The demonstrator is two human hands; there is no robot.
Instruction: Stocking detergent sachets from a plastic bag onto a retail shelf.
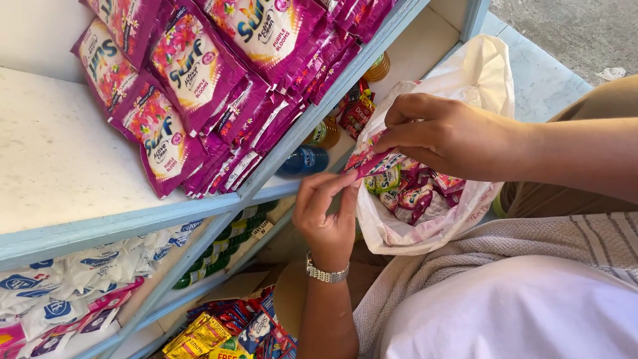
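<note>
At 3 o'clock, right hand [452, 136] fingers pinch strip of small pink sachets [369, 161] over open white plastic bag [465, 73]; left hand [327, 216] fingers clamp strip's lower end. Best kept taut, lifted straight clear of bag. Magenta detergent packets [199, 80] on shelf [60, 153], 10 o'clock.

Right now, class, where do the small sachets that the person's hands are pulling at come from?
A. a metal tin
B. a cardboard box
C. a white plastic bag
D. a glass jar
C: both the right hand and left hand pinch a strip of sachets rising from the white plastic bag, which holds more.
</note>
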